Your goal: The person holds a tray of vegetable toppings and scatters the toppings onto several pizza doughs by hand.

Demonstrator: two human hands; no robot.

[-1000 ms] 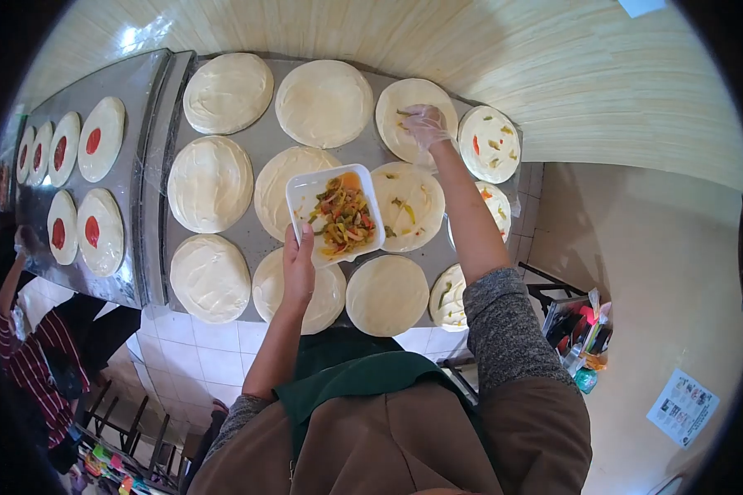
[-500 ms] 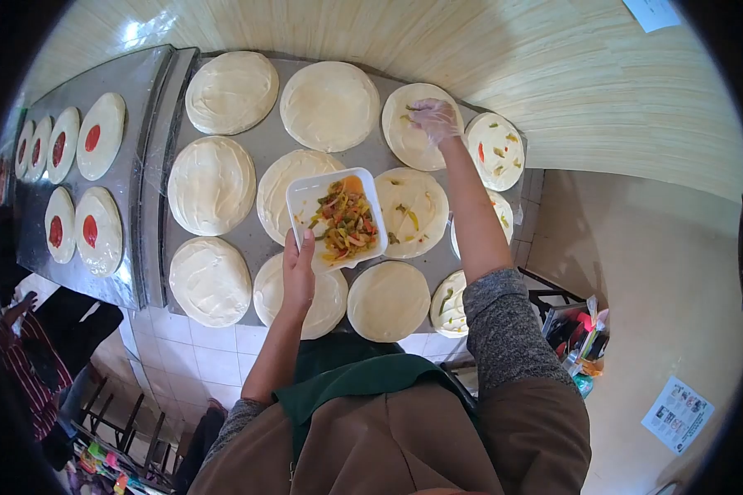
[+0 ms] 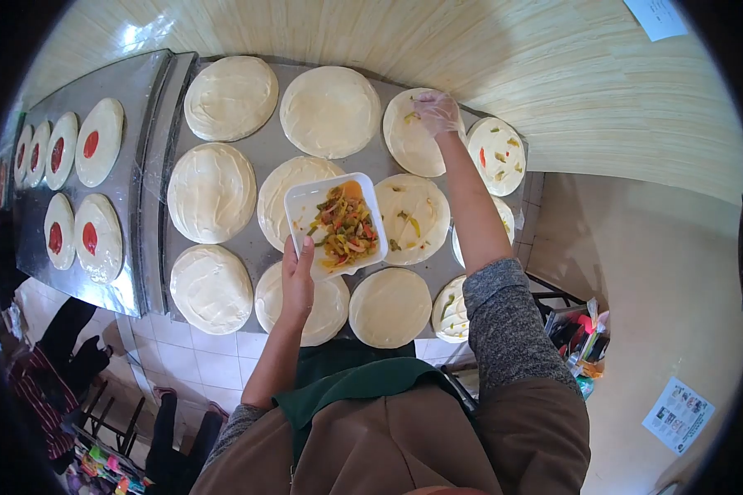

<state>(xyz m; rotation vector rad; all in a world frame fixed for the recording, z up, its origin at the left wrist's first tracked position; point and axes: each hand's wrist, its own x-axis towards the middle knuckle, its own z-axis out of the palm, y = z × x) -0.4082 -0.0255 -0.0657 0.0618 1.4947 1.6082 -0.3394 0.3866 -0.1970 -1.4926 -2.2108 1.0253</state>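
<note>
My left hand grips the near left corner of a white plastic container, thumb over its rim. Chopped cooked peppers in green, yellow and red lie inside, mostly toward the right. My right hand, in a clear plastic glove, is over the far dough round, fingers bunched together. What its fingertips hold is too small to tell; a few vegetable bits lie beside them. Below that, another cream-coated dough round carries scattered pepper strips.
Several cream-coated dough rounds cover the grey metal table. Rounds with vegetable pieces sit along its right edge. On the left table are rounds with red sauce. A wall borders the far side. People are at lower left.
My right hand has shifted slightly across the same dough round, its fingers drawn closer together. The container stays in my left hand. At lower left, people have moved.
</note>
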